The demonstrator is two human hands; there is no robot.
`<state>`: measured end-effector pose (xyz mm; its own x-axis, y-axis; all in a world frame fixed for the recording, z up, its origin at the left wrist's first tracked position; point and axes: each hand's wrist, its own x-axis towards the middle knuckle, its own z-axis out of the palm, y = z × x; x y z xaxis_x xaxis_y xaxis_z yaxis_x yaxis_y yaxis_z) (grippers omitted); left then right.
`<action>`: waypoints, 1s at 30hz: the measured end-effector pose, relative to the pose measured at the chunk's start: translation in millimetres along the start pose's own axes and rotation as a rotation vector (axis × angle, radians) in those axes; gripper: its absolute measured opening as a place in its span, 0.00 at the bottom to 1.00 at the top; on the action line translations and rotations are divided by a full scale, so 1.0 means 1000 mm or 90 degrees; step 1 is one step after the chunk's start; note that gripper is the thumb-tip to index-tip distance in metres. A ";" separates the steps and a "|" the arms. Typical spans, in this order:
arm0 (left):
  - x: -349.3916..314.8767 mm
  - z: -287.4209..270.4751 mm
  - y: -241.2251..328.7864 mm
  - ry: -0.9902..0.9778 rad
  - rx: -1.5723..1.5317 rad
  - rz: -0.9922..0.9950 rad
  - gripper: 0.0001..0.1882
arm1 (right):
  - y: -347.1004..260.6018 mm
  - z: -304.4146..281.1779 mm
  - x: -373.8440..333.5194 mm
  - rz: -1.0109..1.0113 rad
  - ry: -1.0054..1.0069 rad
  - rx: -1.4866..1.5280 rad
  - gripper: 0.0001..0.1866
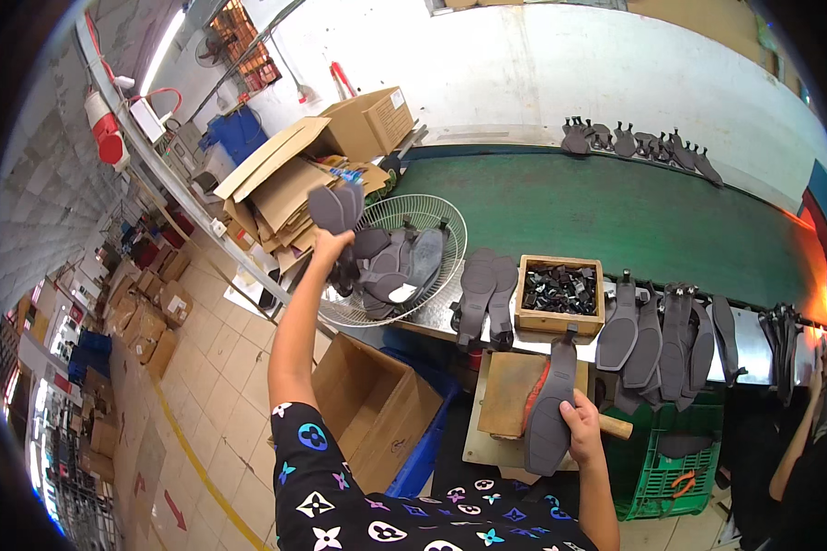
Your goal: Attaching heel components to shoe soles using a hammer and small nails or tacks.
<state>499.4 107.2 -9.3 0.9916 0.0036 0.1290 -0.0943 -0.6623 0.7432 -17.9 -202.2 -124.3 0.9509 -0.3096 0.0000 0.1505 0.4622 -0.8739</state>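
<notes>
My left hand [329, 246] is closed on several dark grey shoe soles [334, 208], raised over the left edge of a round wire basket [460, 241]. More grey soles [423, 260] lie piled in that basket. My right hand [583, 428] grips one shoe sole [547, 424] by its side, thumb on its face. This sole stands slantwise, heel end away from me, in front of a wooden block [503, 401]. A red-orange strip [534, 396] shows along the block beside the sole. To the right of my right hand juts a wooden handle [617, 426]; its other end is hidden.
A wooden box [560, 320] of small black pieces stands on the bench, with soles [636, 331] on both sides. Behind runs a green conveyor belt [496, 197]. Below are a cardboard box [413, 410] and a green crate [648, 500]. Another person's arm [804, 432] is at right.
</notes>
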 end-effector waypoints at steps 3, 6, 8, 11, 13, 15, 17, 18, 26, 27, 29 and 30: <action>0.015 -0.068 0.001 0.193 -0.057 0.206 0.49 | -0.001 0.011 0.004 0.009 -0.056 0.008 0.14; 0.016 -0.054 0.041 0.145 0.256 0.287 0.52 | -0.001 0.004 0.004 0.019 -0.012 0.025 0.16; 0.001 -0.046 0.085 0.042 0.368 0.417 0.51 | 0.002 -0.002 0.000 0.012 0.010 0.014 0.17; -0.003 -0.047 0.117 -0.235 0.549 0.744 0.49 | 0.001 0.005 0.002 0.010 0.015 0.015 0.19; -0.005 -0.022 0.138 -0.331 0.608 0.745 0.50 | -0.001 0.005 0.001 0.023 0.018 0.017 0.19; 0.002 0.007 0.147 -0.469 0.859 0.896 0.49 | 0.001 0.002 0.002 0.031 0.017 0.028 0.20; 0.009 0.037 0.158 -0.522 0.914 0.925 0.51 | -0.002 0.008 0.003 0.025 0.052 0.001 0.21; 0.013 0.054 0.165 -0.575 0.966 0.960 0.52 | -0.003 0.009 0.003 0.021 0.063 0.008 0.21; 0.014 0.110 0.184 -0.718 1.081 0.826 0.47 | -0.002 0.009 0.004 0.032 0.079 0.005 0.23; 0.014 0.114 0.176 -0.684 1.107 0.873 0.42 | -0.002 0.008 0.002 0.030 0.073 0.000 0.23; 0.011 0.121 0.156 -0.655 1.128 0.912 0.36 | -0.003 0.006 -0.001 0.030 0.075 -0.011 0.23; 0.015 0.123 0.137 -0.594 1.010 1.001 0.32 | -0.003 0.005 -0.001 0.021 0.072 -0.018 0.23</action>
<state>512.7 -76.0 14.1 0.0905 -0.7401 -0.6664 -0.8174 0.3270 -0.4742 -18.1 -198.6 -119.2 0.9181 -0.3874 -0.0832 0.1098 0.4507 -0.8859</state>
